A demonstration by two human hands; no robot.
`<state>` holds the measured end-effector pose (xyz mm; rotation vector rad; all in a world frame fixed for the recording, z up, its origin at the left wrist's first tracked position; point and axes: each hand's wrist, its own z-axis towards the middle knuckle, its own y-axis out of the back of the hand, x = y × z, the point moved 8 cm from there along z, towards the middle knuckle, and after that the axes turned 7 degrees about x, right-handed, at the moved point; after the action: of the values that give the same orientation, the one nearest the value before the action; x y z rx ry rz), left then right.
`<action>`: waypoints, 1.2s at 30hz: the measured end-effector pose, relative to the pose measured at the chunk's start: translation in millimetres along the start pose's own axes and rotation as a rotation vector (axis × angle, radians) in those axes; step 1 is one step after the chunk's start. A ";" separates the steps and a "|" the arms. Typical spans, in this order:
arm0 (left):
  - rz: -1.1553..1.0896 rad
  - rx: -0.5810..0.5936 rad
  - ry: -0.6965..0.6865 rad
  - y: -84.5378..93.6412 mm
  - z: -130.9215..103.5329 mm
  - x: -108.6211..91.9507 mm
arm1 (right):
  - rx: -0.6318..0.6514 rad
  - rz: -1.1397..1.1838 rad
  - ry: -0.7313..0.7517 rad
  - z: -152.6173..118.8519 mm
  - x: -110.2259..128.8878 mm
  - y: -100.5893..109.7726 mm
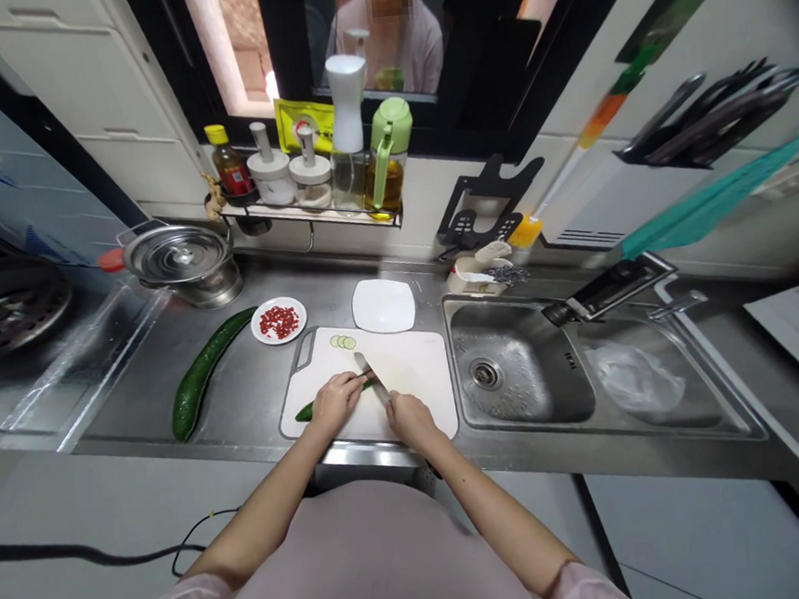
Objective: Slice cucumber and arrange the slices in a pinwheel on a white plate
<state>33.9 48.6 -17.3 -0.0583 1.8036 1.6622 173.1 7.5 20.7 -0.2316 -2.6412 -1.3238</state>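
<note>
Pinning the cucumber (304,412) to the cutting board (415,359) beneath my left hand (337,403), likely against rolling, I had my right hand (410,420) wrapped round the knife (377,384), blade over the cucumber, though I couldn't tell whether it touched.

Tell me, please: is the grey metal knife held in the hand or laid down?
Held: the right hand grips the knife by one end; the other extends over the white rectangular cutting board.
</note>
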 end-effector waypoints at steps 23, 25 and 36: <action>-0.042 -0.001 -0.031 1.8 1.8 -1.3 | 0.055 -0.032 -0.003 3.6 1.0 -7.7; -0.045 -0.007 -0.034 2.6 1.8 -1.6 | 0.040 -0.034 0.003 6.2 2.2 -8.2; -0.064 -0.045 -0.061 4.8 1.6 -1.4 | 0.039 -0.032 0.002 20.4 7.9 -13.1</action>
<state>33.5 50.3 -12.4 -0.0833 1.7019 1.6415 160.8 16.6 0.4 -0.1836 -2.6770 -1.2802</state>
